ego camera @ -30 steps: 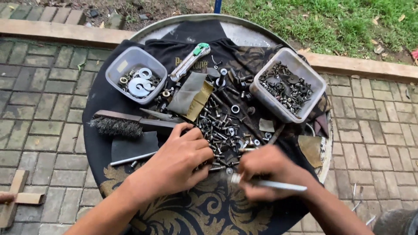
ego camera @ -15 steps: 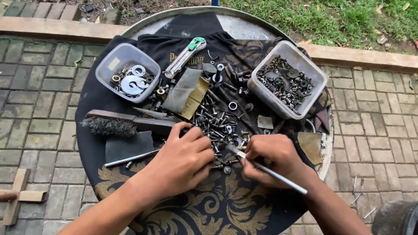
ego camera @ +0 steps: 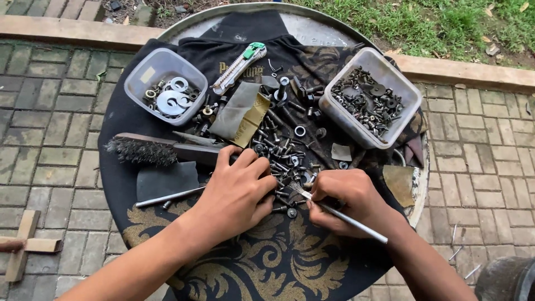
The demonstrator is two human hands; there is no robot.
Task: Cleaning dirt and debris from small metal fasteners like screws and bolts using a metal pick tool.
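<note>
Silver rod (ego camera: 351,218) gripped in right hand (ego camera: 345,200), beside loose screws (ego camera: 284,159).

1. A round tray (ego camera: 312,25) is seen draped with a black cloth (ego camera: 267,267) patterned in gold.
2. A thin silver rod (ego camera: 348,216) is gripped in the right hand (ego camera: 345,200), its tip laid among loose bolts and nuts (ego camera: 284,150).
3. The left hand (ego camera: 237,192) is rested on that pile.
4. A wire brush (ego camera: 150,150), a utility knife (ego camera: 239,67) and two plastic tubs (ego camera: 164,83) (ego camera: 370,97) of hardware are set around.
</note>
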